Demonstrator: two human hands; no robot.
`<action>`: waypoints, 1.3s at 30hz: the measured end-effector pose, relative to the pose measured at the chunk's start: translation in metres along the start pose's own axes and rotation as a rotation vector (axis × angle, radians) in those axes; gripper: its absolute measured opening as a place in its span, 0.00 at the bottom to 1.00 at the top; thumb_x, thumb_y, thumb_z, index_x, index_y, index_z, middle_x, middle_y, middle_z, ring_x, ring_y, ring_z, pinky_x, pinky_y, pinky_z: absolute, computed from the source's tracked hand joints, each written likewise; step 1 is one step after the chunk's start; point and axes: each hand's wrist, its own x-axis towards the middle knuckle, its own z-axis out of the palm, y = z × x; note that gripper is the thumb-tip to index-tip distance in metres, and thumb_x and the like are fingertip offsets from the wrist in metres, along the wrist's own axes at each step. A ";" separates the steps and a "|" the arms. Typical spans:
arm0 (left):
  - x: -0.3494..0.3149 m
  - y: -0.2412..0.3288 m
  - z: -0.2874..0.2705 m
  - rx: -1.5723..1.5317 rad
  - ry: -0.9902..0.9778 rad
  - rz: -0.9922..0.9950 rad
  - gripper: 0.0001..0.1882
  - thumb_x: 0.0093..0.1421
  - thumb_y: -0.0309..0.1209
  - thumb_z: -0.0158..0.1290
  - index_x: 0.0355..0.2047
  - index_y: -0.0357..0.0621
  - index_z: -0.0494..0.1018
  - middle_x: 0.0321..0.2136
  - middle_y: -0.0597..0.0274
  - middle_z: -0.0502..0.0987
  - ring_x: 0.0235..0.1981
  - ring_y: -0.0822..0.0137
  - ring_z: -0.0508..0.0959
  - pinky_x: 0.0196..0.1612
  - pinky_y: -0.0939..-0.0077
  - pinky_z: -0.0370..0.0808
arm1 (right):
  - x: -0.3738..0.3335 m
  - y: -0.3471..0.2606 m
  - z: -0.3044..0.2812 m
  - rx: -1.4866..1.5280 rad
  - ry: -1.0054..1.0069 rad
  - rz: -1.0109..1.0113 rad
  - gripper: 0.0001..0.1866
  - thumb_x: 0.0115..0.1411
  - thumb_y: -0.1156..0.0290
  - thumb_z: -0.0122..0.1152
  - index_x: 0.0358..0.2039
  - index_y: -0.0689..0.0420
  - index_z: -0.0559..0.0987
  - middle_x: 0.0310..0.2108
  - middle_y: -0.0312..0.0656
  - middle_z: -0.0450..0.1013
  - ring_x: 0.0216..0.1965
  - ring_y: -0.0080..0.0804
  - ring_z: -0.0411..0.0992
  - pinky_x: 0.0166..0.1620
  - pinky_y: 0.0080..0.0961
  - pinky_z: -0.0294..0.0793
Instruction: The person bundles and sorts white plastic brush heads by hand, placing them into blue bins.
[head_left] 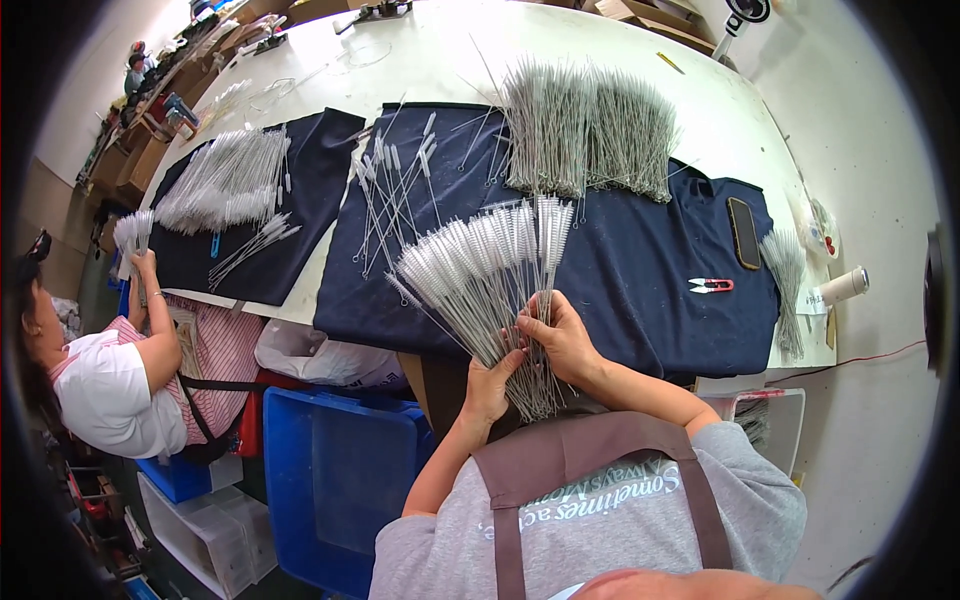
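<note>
A fanned bundle of straw brushes [470, 265], with white bristle heads and thin wire stems, stands up in front of my chest. My left hand [489, 388] is closed around the lower stems on the left side. Higher up on the right, my right hand [562, 338] grips the stems of a few brushes at the bundle's edge, its thumb across them. The bristle heads spread up and to the left above both hands. Just beyond the bundle, two dense stacks of the same brushes [590, 130] rest on the dark blue cloth [640, 270].
Loose brushes [395, 190] lie left of the stacks. Red-handled thread snips [712, 286] and a phone [743, 233] are at the right, near more brushes [786, 290]. A co-worker [130, 385] sits at the left holding brushes. A blue bin [345, 490] stands beside me.
</note>
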 end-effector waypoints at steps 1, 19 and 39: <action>-0.003 -0.001 -0.001 -0.002 0.003 0.001 0.17 0.55 0.23 0.54 0.46 0.40 0.69 0.38 0.68 0.74 0.39 0.74 0.72 0.43 0.80 0.71 | -0.001 0.001 0.002 0.031 0.000 0.006 0.14 0.54 0.79 0.58 0.39 0.59 0.65 0.28 0.34 0.64 0.26 0.19 0.65 0.29 0.17 0.68; -0.008 -0.008 -0.004 -0.026 -0.035 -0.029 0.17 0.59 0.25 0.48 0.49 0.37 0.64 0.40 0.60 0.72 0.41 0.70 0.73 0.46 0.72 0.72 | -0.010 -0.026 -0.011 0.189 -0.090 0.287 0.08 0.56 0.75 0.56 0.36 0.59 0.68 0.35 0.44 0.71 0.36 0.39 0.74 0.39 0.36 0.76; -0.012 0.002 -0.013 0.176 -0.034 0.153 0.19 0.62 0.32 0.46 0.53 0.40 0.62 0.47 0.61 0.70 0.46 0.69 0.71 0.44 0.71 0.72 | 0.003 -0.017 -0.002 0.175 -0.123 0.373 0.08 0.52 0.76 0.61 0.28 0.53 0.69 0.39 0.40 0.71 0.40 0.33 0.72 0.44 0.36 0.73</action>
